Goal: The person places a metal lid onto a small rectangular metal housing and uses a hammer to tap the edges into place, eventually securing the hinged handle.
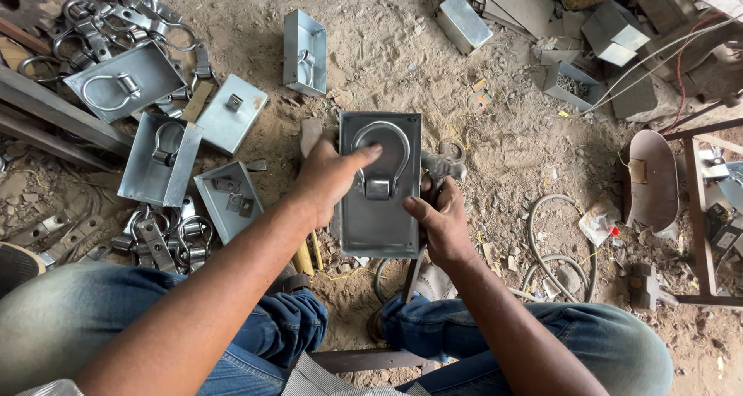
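One package-like item: crumpled plastic wrapper point(600, 222) on dirt floor, right of centre, well right of right hand point(443, 224) gripping grey metal plate point(379, 210). Shape irregular, scrunched. Colour translucent whitish-grey, small red bit at lower right edge. Lies just beside loop of pale hose point(532, 237). Any print too small to tell. Further right, small tan square point(636, 171) on curved metal scoop point(658, 191); label or scrap, cannot tell. No signs, no screens.

We had one view only, worn on the head, looking steeply down from close above at our knees and the dirt floor point(402, 48); no second view shared it.
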